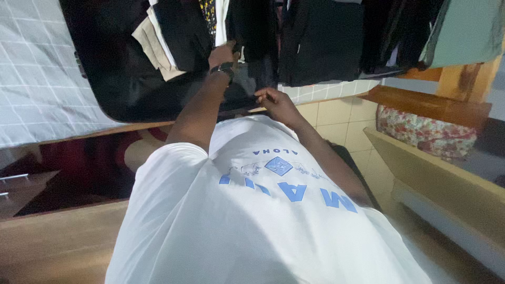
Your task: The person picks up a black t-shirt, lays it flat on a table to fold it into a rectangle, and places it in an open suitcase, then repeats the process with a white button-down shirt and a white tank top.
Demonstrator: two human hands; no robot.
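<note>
My left hand [223, 54] grips a dark hanging garment [251, 31] while my right hand [276, 100] pinches its lower hem [247, 87] (fingers curled), so I'd judge smoothing comes next.

Your left hand [222, 54] reaches farthest out, arm extended, fingers curled; your right hand [277, 102] sits nearer your chest, fingers bent.

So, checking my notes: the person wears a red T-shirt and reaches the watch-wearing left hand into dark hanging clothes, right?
No: the T-shirt is white with blue print, as the head view shows. The left hand reaches into the dark hanging clothes.
</note>
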